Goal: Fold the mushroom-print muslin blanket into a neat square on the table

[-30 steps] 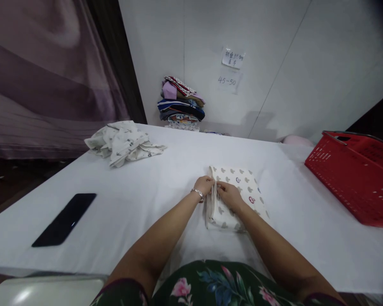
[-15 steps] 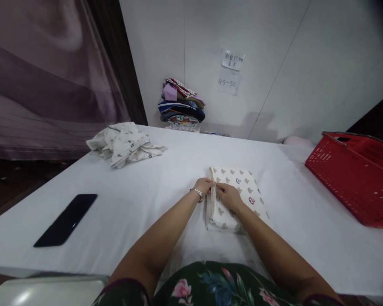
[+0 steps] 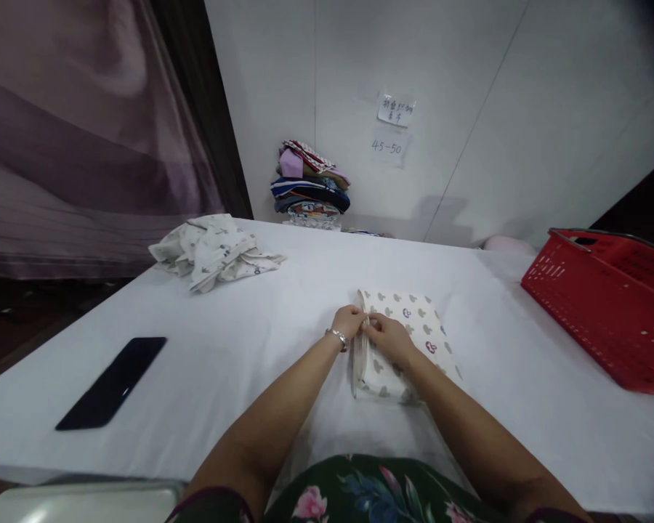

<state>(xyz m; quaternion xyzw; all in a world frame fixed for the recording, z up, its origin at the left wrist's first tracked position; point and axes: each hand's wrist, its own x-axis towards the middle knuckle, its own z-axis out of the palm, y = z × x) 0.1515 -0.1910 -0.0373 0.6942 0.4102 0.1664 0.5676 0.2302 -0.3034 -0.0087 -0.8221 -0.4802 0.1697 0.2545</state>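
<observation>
A folded cream cloth [image 3: 425, 330] printed with grey mouse-head shapes, a few of them outlined in red or blue, lies flat on the white table in front of me. My left hand [image 3: 349, 321], with a bracelet at the wrist, pinches the layered left edge of the cloth. Just beside it, my right hand [image 3: 389, 338] rests over the top layer, thumb and fingers closed on the same edge. The fingertips of both hands nearly meet there, and what lies between them is partly hidden.
A crumpled white patterned cloth [image 3: 215, 250] lies at the back left, with a black phone-like slab [image 3: 112, 383] nearer me. At the right stands a red plastic basket [image 3: 604, 305]. Folded fabrics [image 3: 310, 185] are stacked against the wall behind the table [image 3: 223, 363].
Both hands stay at the cloth's left edge; the right fingertips have shifted slightly along it. The whole view has tipped a little, so things sit slightly lower.
</observation>
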